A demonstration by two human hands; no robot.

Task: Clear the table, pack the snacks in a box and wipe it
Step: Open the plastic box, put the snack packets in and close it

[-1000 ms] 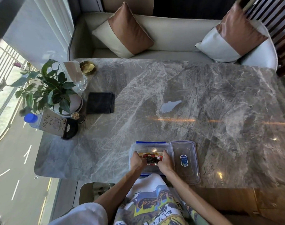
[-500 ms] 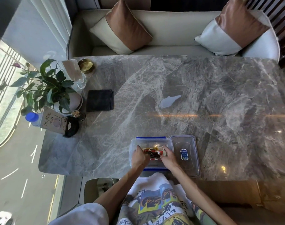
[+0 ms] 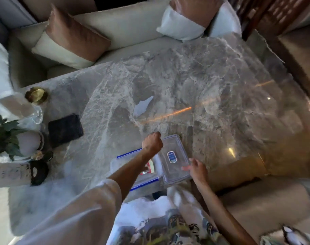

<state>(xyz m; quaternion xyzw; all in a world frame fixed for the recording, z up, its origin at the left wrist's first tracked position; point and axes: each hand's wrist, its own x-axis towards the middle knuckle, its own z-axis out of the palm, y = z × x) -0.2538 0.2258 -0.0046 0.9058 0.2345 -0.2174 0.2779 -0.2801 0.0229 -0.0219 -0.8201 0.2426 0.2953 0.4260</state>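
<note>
A clear plastic box [image 3: 115, 165] with blue clips sits at the near edge of the grey marble table [image 3: 212, 89]; red and white snack packets [image 3: 150, 167] show inside it. Its clear lid [image 3: 175, 144], with a blue oval label, lies against the box's right side. My left hand [image 3: 152, 143] reaches across the box, fingers curled at the lid's far left corner. My right hand [image 3: 197, 167] pinches the lid's near right edge. The picture is blurred and tilted.
At the table's left end lie a black folded item [image 3: 65, 129], a gold dish [image 3: 36, 94], a glass [image 3: 36, 112], a potted plant [image 3: 4, 137] and a printed card stand [image 3: 9, 172]. A pale patch [image 3: 143, 106] marks mid-table. A sofa with cushions [image 3: 71, 43] stands behind.
Both hands have left the snacks in the box and moved right onto the lid. The view has swung and tilted to the right.
</note>
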